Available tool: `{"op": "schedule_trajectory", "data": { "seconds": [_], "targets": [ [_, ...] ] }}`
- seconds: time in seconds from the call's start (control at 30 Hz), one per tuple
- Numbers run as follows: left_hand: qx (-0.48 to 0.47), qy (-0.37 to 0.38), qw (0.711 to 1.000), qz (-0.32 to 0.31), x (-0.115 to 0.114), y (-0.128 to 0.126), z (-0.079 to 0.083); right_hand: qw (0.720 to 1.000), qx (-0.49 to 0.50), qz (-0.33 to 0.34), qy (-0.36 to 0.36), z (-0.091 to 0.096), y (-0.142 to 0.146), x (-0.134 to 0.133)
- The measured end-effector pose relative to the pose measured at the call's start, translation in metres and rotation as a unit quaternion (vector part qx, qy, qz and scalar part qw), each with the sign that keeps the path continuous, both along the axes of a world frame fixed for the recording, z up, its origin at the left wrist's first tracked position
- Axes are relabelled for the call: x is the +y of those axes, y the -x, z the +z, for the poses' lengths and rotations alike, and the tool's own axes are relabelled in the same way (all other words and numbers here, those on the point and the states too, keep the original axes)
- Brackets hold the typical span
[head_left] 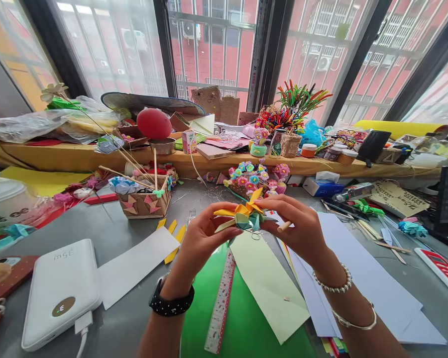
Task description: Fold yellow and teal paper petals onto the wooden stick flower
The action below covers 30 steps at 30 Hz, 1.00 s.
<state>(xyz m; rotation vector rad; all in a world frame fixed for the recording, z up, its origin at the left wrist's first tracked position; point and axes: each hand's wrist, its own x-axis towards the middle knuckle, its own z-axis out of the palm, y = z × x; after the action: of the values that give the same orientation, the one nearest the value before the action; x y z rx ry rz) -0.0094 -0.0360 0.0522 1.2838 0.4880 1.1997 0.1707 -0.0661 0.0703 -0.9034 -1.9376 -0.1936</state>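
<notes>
Both my hands are raised over the table and pinch a folded paper flower (245, 215) with yellow, orange and teal petals. My left hand (201, 237) grips its left side with curled fingers. My right hand (297, 228) holds its right side and also has a thin wooden stick (284, 226) between the fingers. Under the hands lie a pale green paper strip (269, 283), a patterned ruler (220, 303) and a green sheet (246, 323).
A white power bank (59, 291) with a cable lies at the left. White paper sheets (362, 278) spread to the right. A small basket (145, 201) with sticks, paper flower bouquets (252, 179) and a cluttered window ledge (78, 156) stand behind. A red calculator (442, 268) is far right.
</notes>
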Motion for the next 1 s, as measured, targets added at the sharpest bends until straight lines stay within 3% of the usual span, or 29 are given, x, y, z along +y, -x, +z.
{"op": "schedule_trajectory", "data": {
  "seconds": [0.1,0.23,0.33,0.67,1.0],
  "targets": [
    [0.064,-0.071,0.994,0.053,0.001,0.005,-0.001,1.0,-0.017,-0.003,-0.012,-0.002,0.001,0.001],
    [0.165,-0.186,0.96,0.128,0.003,0.011,-0.004,0.999,-0.032,0.006,-0.019,-0.003,0.001,0.001],
    [0.175,-0.224,0.949,0.138,0.006,0.012,-0.008,0.999,-0.032,0.014,-0.018,-0.003,0.003,0.002],
    [0.118,-0.185,0.97,0.102,0.004,0.005,-0.01,0.999,-0.017,0.008,-0.042,-0.004,0.009,0.0],
    [0.097,-0.189,0.974,0.071,0.004,0.007,-0.008,0.999,-0.02,0.027,-0.033,-0.004,0.01,-0.002]
  ]
}}
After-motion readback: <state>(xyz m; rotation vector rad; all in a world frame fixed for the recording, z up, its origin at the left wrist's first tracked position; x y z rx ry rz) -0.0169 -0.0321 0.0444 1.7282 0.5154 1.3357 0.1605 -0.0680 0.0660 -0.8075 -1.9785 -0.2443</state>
